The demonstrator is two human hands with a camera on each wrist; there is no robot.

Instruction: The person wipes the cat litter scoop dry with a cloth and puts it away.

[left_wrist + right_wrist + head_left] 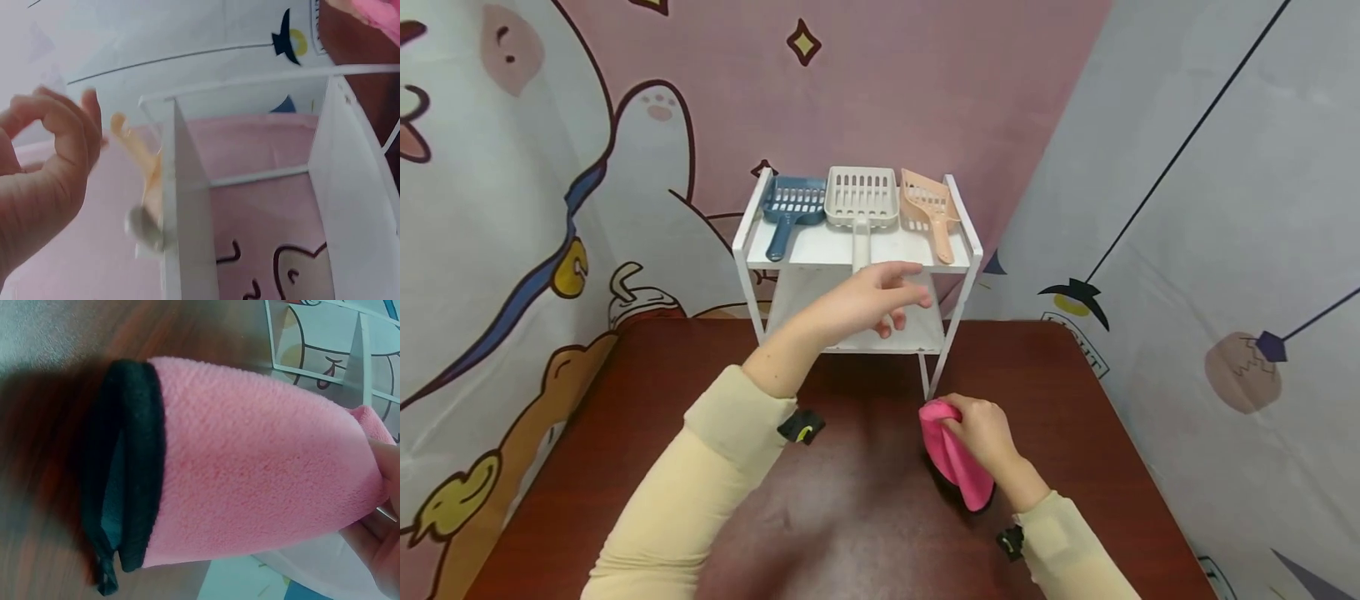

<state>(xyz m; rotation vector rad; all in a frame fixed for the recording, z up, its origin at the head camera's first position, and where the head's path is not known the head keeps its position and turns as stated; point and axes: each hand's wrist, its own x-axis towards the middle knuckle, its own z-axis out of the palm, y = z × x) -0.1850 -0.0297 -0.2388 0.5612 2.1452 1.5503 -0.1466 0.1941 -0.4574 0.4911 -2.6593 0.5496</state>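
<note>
My right hand [988,433] pinches a pink fleece cleaning mitt [262,469] by its rounded closed end. The mitt's black-trimmed opening [142,462] with a small loop hangs down over the brown table. My left hand [880,302] is in the air before the white rack [887,257], fingers loosely bent and holding nothing. On the rack's top tier lie three slotted litter scoops: a blue one [796,200], a white one [861,197] and a peach one [928,200], handles toward me. Part of the white scoop's handle is hidden behind the left hand in the head view.
The two-tier rack stands at the back of the brown table [850,500], its lower shelf [895,335] below the left hand. Cartoon-printed wall sheets [925,75] close in the back and both sides.
</note>
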